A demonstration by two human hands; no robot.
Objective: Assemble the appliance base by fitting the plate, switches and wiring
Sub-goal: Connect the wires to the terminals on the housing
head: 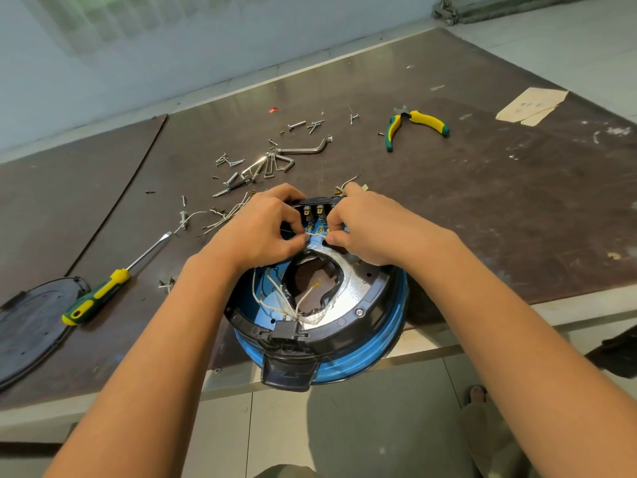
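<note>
The blue appliance base (pixel 365 353) lies upside down at the table's near edge, its black ring and shiny inner metal plate (pixel 348 298) facing up. White wires (pixel 275 298) run inside it from a black connector block (pixel 287 331). A switch block with brass terminals (pixel 319 212) sits at the far rim. My left hand (pixel 262 229) and my right hand (pixel 368 229) meet over those terminals, both pinching a thin white wire (pixel 315 235) between thumb and forefinger.
A green-yellow screwdriver (pixel 100 294) lies at left beside a dark round bottom cover (pixel 27 326). Loose screws, hex keys (pixel 275 160) and spare wires (pixel 224 215) are scattered beyond the base. Green-yellow pliers (pixel 413 124) rest far right, with a cardboard scrap (pixel 531 105).
</note>
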